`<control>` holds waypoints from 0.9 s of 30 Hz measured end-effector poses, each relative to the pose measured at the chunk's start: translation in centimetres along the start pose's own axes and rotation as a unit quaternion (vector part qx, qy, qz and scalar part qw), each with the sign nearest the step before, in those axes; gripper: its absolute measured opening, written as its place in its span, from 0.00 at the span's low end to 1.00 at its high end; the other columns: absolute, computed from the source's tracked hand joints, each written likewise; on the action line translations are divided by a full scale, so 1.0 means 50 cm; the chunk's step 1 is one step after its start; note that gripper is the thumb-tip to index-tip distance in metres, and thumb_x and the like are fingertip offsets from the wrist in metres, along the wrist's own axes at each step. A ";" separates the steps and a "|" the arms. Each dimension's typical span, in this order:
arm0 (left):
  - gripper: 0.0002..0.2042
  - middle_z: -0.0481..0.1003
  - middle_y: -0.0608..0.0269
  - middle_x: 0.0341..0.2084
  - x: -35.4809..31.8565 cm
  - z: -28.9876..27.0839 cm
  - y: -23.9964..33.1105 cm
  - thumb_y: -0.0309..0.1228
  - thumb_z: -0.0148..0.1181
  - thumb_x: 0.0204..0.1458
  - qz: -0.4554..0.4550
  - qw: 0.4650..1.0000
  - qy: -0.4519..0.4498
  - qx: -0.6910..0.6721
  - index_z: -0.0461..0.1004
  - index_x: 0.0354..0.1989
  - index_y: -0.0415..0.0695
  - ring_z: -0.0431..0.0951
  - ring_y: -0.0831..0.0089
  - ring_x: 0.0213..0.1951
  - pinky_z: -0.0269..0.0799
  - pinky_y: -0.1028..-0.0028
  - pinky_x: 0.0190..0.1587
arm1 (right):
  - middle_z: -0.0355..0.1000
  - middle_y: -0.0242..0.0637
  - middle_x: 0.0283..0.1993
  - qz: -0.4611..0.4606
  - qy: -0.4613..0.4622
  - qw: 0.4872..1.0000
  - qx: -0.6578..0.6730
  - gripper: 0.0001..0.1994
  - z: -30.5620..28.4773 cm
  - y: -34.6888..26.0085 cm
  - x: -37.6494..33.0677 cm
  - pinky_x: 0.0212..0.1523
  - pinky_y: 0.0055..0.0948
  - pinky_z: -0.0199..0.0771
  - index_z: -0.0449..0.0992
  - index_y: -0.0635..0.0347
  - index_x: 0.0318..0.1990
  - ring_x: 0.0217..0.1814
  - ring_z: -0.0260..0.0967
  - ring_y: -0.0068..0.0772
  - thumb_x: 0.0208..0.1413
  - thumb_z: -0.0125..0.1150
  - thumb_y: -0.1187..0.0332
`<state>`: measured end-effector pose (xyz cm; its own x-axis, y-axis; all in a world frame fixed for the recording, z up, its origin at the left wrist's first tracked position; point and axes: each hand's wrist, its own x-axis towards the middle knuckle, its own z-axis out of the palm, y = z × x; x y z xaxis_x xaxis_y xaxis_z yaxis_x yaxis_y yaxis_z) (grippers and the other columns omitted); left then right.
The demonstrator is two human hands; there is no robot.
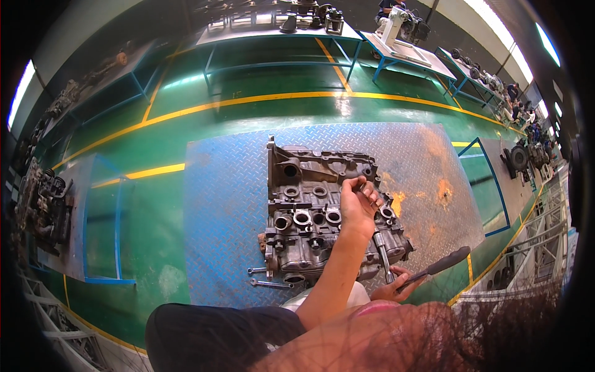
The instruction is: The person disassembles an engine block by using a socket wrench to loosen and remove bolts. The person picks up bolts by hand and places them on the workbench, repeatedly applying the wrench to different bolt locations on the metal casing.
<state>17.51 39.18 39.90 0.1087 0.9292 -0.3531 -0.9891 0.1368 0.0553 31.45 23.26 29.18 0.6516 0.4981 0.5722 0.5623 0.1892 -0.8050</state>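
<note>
Looking down at a grimy cylinder head (322, 214) lying on the blue checker-plate tabletop (223, 204). Left hand (358, 208) pinches something small over it, can't tell what. Right hand (396, 286) is closed on a ratchet handle (434, 268). Probably heavy, rigid, greasy; grab its ends.

The cylinder head (322, 217) is cast metal, dull grey and rough, with brighter machined rings around its bores. It rests on a blue metal tread plate (229, 211), embossed, worn and rust-blotched orange. The ratchet (427, 270) has a shiny steel shaft and a matt black handle. Two wrenches (266, 278) look like smooth bare steel. The green floor (155, 204) is glossy paint
</note>
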 end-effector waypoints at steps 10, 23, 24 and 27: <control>0.10 0.61 0.74 0.18 -0.002 -0.001 0.004 0.36 0.42 0.65 0.003 1.000 0.001 0.003 0.69 0.34 0.50 0.63 0.76 0.23 0.62 0.70 0.30 | 0.73 0.41 0.32 -0.019 0.004 1.000 -0.018 0.33 -0.002 0.014 -0.003 0.47 0.37 0.74 0.47 0.83 0.74 0.34 0.71 0.34 0.73 0.44 0.62; 0.10 0.61 0.73 0.18 -0.009 0.002 0.006 0.36 0.42 0.65 0.006 1.000 -0.002 0.001 0.69 0.34 0.49 0.63 0.75 0.23 0.63 0.71 0.30 | 0.73 0.42 0.32 -0.006 0.011 1.000 -0.008 0.33 -0.001 0.016 -0.005 0.45 0.36 0.74 0.47 0.83 0.74 0.34 0.71 0.34 0.73 0.44 0.63; 0.10 0.61 0.73 0.18 -0.010 0.005 0.007 0.36 0.42 0.65 0.007 1.000 0.002 0.003 0.69 0.34 0.49 0.64 0.75 0.23 0.63 0.71 0.30 | 0.73 0.42 0.33 -0.004 0.010 1.000 -0.002 0.33 0.000 0.014 -0.005 0.45 0.37 0.74 0.46 0.83 0.74 0.34 0.71 0.34 0.73 0.44 0.63; 0.10 0.61 0.73 0.18 -0.017 0.009 0.009 0.36 0.42 0.65 0.006 1.000 0.005 0.002 0.69 0.34 0.49 0.63 0.75 0.23 0.62 0.71 0.30 | 0.74 0.42 0.33 -0.005 0.007 1.000 0.002 0.33 0.002 0.004 -0.005 0.45 0.37 0.74 0.47 0.83 0.74 0.34 0.71 0.34 0.73 0.44 0.62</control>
<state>17.02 38.60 40.67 0.0951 0.9278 -0.3609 -0.9899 0.1265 0.0643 31.37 23.26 28.85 0.6532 0.4846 0.5818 0.5663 0.1974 -0.8002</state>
